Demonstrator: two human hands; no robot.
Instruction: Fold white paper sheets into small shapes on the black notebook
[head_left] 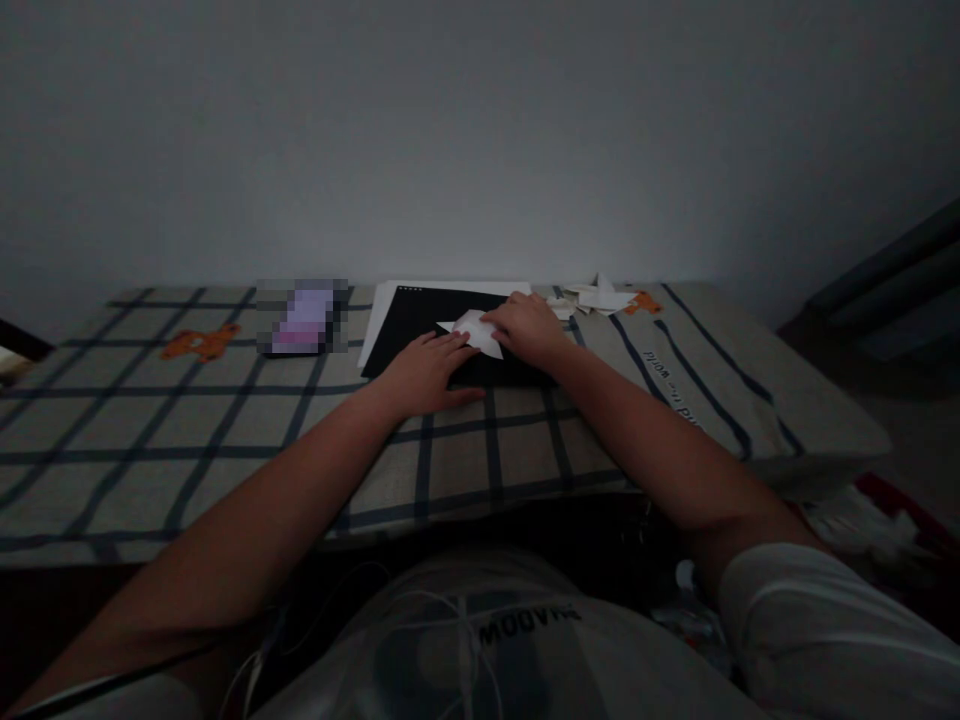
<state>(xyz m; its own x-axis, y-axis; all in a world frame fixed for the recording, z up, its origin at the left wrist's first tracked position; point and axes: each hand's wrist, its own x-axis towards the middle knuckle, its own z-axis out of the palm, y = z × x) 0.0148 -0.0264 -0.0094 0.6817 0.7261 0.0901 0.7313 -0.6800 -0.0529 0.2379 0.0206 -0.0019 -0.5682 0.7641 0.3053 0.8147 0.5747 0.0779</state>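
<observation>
- Far left, an orange teddy-bear print (pixel 201 344) sits on the checked cloth (pixel 150 430) that covers the worktop, well apart from both hands.
- Next along, near the back edge, a small pink-and-lilac object (pixel 304 318) lies on the cloth; it is blurred out, so what it is cannot be told.
- Now the middle: a black sheet (pixel 409 325) lies on a white sheet (pixel 379 310) whose edge peeks out at the left and back.
- The left hand (pixel 427 372) lies flat, palm down, fingers spread and gripping nothing, across the near edge of the black sheet, its fingertips touching the folded paper.
- There it is, the folded white paper (pixel 474 330), a pointed shape lying on the black sheet right between the two hands.
- The right hand (pixel 529 328) presses down on the paper's right part, fingers bent together over it, pinning it to the sheet.
- Further right, a little heap of folded white paper pieces (pixel 596 298) rests near the back edge, just beside a second orange bear print (pixel 642 302).
- Right of that, dark stripes and some printed lettering (pixel 671 385) run down the cloth; too dim to read.
</observation>
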